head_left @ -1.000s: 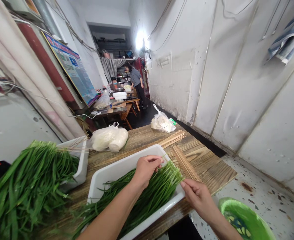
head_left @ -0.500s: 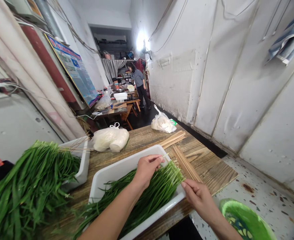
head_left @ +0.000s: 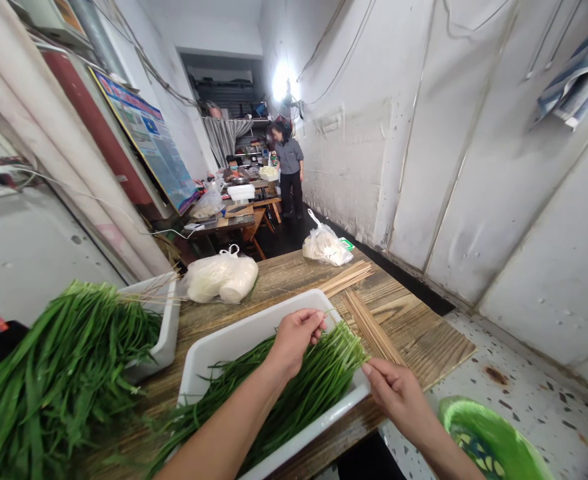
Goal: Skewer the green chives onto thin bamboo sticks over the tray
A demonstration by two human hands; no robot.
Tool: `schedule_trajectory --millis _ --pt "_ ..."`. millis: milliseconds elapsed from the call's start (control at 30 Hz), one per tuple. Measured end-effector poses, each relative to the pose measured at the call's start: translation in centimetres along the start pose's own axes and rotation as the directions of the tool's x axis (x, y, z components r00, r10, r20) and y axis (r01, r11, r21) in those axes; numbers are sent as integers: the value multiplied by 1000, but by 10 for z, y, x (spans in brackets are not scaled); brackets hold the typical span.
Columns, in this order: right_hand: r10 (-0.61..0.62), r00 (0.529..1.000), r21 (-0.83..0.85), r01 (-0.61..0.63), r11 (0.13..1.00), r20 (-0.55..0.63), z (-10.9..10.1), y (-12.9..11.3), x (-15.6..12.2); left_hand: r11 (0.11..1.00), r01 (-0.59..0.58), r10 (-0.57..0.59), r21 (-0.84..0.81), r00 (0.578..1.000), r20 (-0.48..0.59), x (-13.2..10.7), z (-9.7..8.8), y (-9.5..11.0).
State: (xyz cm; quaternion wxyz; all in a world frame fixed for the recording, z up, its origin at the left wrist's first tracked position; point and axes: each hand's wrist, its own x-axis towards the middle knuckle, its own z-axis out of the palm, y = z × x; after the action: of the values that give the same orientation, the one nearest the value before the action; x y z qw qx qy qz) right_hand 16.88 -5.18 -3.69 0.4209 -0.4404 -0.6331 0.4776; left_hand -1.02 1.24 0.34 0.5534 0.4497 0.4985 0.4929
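Observation:
A white plastic tub (head_left: 229, 340) on the wooden table (head_left: 424, 333) holds a bundle of green chives (head_left: 304, 387). My left hand (head_left: 294, 337) rests over the cut ends of the chives, fingers curled and pinching a few stalks. My right hand (head_left: 399, 393) is closed on a thin bamboo skewer (head_left: 381, 357), its tip pointing at the chive ends. Just beyond both hands, several loose bamboo skewers (head_left: 369, 320) lie in two piles on the table.
A second tub (head_left: 167, 320) heaped with chives (head_left: 54, 387) stands at left. Two plastic bags (head_left: 221, 277) (head_left: 324, 245) lie farther back. A green basket (head_left: 494, 440) sits on the floor at right. A person (head_left: 290, 170) stands down the corridor by more tables.
My hands have stayed nearly still; the left fingers shifted slightly on the chive ends. The person down the corridor turned and stepped to the right.

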Motion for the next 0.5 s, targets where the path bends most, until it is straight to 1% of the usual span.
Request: schedule_trajectory --millis 500 --pt "6 1000 23 -6 1000 5 0 2 0 998 14 -14 -56 1000 4 1 0 -3"
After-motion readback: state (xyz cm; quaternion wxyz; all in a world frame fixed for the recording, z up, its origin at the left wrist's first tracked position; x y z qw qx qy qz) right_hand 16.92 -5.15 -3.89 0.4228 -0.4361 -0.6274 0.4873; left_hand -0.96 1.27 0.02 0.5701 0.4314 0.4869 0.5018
